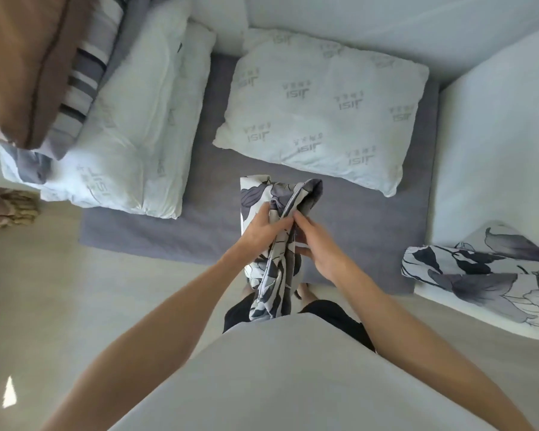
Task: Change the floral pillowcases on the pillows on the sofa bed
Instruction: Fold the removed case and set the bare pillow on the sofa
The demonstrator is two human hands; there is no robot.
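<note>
both sets of fingers closed on a bunched floral pillowcase (274, 244), left hand (262, 228) gripping its left side, right hand (319, 244) pinching the right edge; cloth hangs down toward the body, above the near edge of the grey sofa bed (199, 225). two bare white pillows (321, 110) (131, 129) lie beyond. second floral pillowcase (486, 275) draped on the white armrest at right.

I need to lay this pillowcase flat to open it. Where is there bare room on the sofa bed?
The grey sheet is bare in front of the two bare pillows, between the left pillow and the right pillow, down to the near edge. The far left is crowded with a folded striped quilt; another floral pillowcase covers the right armrest.
</note>
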